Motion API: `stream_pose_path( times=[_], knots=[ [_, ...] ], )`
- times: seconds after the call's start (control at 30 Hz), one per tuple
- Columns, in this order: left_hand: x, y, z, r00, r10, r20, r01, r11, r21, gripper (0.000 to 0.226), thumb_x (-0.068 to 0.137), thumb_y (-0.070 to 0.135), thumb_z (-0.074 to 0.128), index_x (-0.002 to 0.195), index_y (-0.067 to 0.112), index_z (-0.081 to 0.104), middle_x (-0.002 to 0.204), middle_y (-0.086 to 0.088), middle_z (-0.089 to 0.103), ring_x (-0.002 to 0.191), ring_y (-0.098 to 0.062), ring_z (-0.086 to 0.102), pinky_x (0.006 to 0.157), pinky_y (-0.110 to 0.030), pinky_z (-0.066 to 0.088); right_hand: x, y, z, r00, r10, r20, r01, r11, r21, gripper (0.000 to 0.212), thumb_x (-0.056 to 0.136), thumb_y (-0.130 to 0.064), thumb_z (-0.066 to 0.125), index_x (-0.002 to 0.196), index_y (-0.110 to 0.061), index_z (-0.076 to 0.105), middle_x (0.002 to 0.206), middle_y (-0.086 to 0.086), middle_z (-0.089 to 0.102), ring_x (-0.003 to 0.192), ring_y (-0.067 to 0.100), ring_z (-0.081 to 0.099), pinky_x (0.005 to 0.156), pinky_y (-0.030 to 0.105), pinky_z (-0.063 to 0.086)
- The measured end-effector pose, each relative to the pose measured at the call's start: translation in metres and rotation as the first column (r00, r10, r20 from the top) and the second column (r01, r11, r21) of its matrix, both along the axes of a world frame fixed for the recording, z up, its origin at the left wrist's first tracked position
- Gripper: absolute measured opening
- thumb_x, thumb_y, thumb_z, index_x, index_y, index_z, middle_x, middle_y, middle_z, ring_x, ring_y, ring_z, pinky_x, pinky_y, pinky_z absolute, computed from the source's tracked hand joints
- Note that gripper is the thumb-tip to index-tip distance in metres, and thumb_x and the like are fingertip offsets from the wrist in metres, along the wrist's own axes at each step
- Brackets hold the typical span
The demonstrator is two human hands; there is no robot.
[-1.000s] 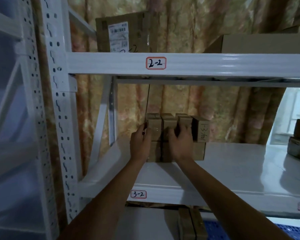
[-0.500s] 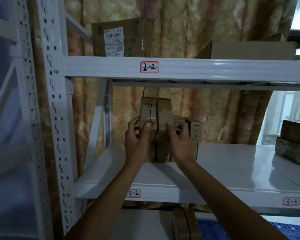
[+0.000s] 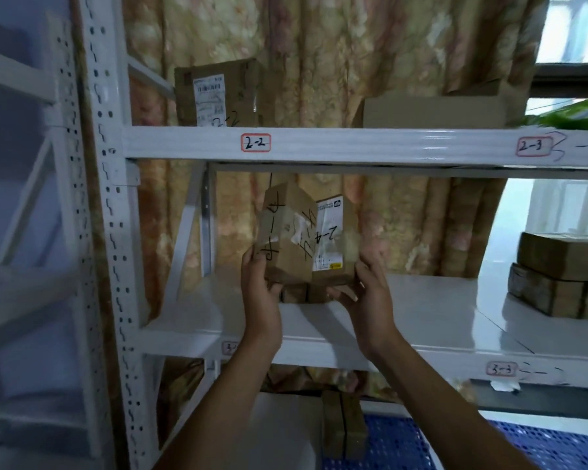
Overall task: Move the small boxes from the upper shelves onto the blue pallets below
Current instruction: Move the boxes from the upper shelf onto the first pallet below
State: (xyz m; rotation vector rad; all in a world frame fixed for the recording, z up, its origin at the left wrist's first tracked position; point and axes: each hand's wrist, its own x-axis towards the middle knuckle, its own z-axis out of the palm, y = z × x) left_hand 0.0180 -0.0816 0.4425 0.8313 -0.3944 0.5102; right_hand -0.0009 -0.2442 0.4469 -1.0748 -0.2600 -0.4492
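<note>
Since a second ago the two small boxes (image 3: 306,239) have come up off the stack on the white shelf (image 3: 438,310) and now hang tilted in the air, their undersides turned toward the camera. The left hand (image 3: 262,286) wraps its fingers around the lower left edge of the pair, and the right hand (image 3: 364,293) cups the lower right corner from beneath, pressing the two together. Their long axes run roughly up and down, tops leaning away and to the left. Handwritten marks cross the left box, something like "4-4" but blurred; the right one carries a white label reading "2-4", with small print too fine to read. Just behind the hands, a few more boxes (image 3: 302,295) sit on the shelf. Red-bordered tags on the upper beam read "2-2" (image 3: 256,143) and "2-3" (image 3: 533,146); on the lower beam "3-3" (image 3: 501,369) shows, while the left forearm partly hides another tag. Above, a carton (image 3: 218,93) with a barcode label stands on the top shelf. Stacked brown boxes (image 3: 560,279) lie at far right. Below, two upright boxes (image 3: 343,425) stand at the edge of the blue pallet (image 3: 404,446)
</note>
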Motion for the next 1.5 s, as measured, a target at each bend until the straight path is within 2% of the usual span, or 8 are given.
stream_pose_path(
  times=[0.27, 0.43, 0.53, 0.6, 0.77, 1.1, 1.2, 1.5],
  knots=[
    [-0.067, -0.066, -0.017, 0.985, 0.168, -0.03, -0.167, 0.985, 0.033, 0.05, 0.09, 0.047, 0.058, 0.139, 0.034, 0.058, 0.132, 0.002, 0.069, 0.121, -0.019, 0.066, 0.096, -0.038, 0.054, -0.068, -0.066, -0.025, 0.993, -0.118, 0.028, 0.119, 0.992, -0.035, 0.03, 0.109, -0.02, 0.049, 0.135, -0.026, 0.063, 0.128, 0.008, 0.072, 0.113, 0.031, 0.07, 0.078, 0.031, 0.062],
    [-0.117, -0.105, -0.062, 0.965, 0.261, -0.02, -0.252, 0.946, 0.206, 0.043, 0.094, 0.053, 0.06, 0.134, 0.037, 0.058, 0.127, 0.009, 0.066, 0.122, -0.018, 0.062, 0.1, -0.042, 0.052, -0.123, -0.101, -0.066, 0.988, -0.126, 0.085, 0.14, 0.971, -0.191, 0.029, 0.107, -0.029, 0.054, 0.134, -0.031, 0.062, 0.127, -0.01, 0.071, 0.114, 0.014, 0.071, 0.086, 0.029, 0.062],
    [-0.152, -0.123, -0.098, 0.96, 0.276, 0.057, -0.28, 0.908, 0.311, 0.046, 0.098, 0.047, 0.061, 0.14, 0.031, 0.054, 0.136, 0.006, 0.061, 0.125, -0.015, 0.06, 0.097, -0.031, 0.055, -0.158, -0.117, -0.106, 0.988, -0.135, 0.079, 0.152, 0.95, -0.272, 0.032, 0.104, -0.036, 0.061, 0.135, -0.034, 0.061, 0.132, -0.008, 0.069, 0.121, 0.016, 0.068, 0.091, 0.037, 0.062],
    [-0.171, -0.134, -0.122, 0.961, 0.266, 0.073, -0.273, 0.885, 0.377, 0.052, 0.097, 0.048, 0.064, 0.143, 0.028, 0.051, 0.14, 0.001, 0.059, 0.128, -0.019, 0.059, 0.1, -0.036, 0.054, -0.178, -0.125, -0.132, 0.985, -0.17, 0.04, 0.174, 0.934, -0.311, 0.039, 0.097, -0.044, 0.067, 0.135, -0.037, 0.061, 0.135, -0.006, 0.067, 0.125, 0.018, 0.065, 0.097, 0.047, 0.06],
    [-0.201, -0.159, -0.174, 0.957, 0.284, -0.068, -0.226, 0.867, 0.444, 0.055, 0.092, 0.058, 0.065, 0.141, 0.038, 0.049, 0.137, 0.007, 0.061, 0.125, -0.016, 0.063, 0.1, -0.049, 0.055, -0.204, -0.149, -0.181, 0.98, -0.196, -0.044, 0.17, 0.926, -0.338, 0.035, 0.103, -0.033, 0.065, 0.137, -0.028, 0.059, 0.134, -0.006, 0.067, 0.124, 0.017, 0.065, 0.101, 0.052, 0.058],
    [-0.197, -0.194, -0.255, 0.906, 0.294, -0.303, -0.105, 0.851, 0.514, 0.056, 0.088, 0.058, 0.068, 0.139, 0.04, 0.051, 0.139, 0.005, 0.058, 0.126, -0.016, 0.061, 0.101, -0.054, 0.054, -0.198, -0.181, -0.255, 0.947, -0.216, -0.237, 0.129, 0.933, -0.337, 0.035, 0.097, -0.042, 0.067, 0.131, -0.039, 0.064, 0.13, -0.01, 0.068, 0.121, 0.011, 0.066, 0.092, 0.035, 0.063],
    [-0.179, -0.203, -0.279, 0.886, 0.226, -0.405, 0.003, 0.87, 0.493, 0.059, 0.087, 0.058, 0.069, 0.141, 0.04, 0.051, 0.14, 0.005, 0.06, 0.126, -0.017, 0.062, 0.101, -0.051, 0.056, -0.181, -0.19, -0.279, 0.928, -0.229, -0.294, 0.122, 0.932, -0.341, 0.03, 0.097, -0.042, 0.067, 0.126, -0.044, 0.065, 0.127, -0.014, 0.069, 0.119, 0.007, 0.065, 0.089, 0.028, 0.062],
    [-0.085, -0.224, -0.346, 0.774, 0.232, -0.59, 0.186, 0.807, 0.56, 0.03, 0.099, 0.038, 0.065, 0.128, 0.042, 0.057, 0.113, 0.02, 0.068, 0.097, 0.009, 0.065, 0.071, -0.011, 0.054, -0.098, -0.206, -0.346, 0.82, -0.292, -0.493, 0.158, 0.942, -0.296, 0.024, 0.102, -0.025, 0.065, 0.126, -0.02, 0.067, 0.121, 0.009, 0.072, 0.113, 0.029, 0.07, 0.093, 0.053, 0.061]
  ],
)
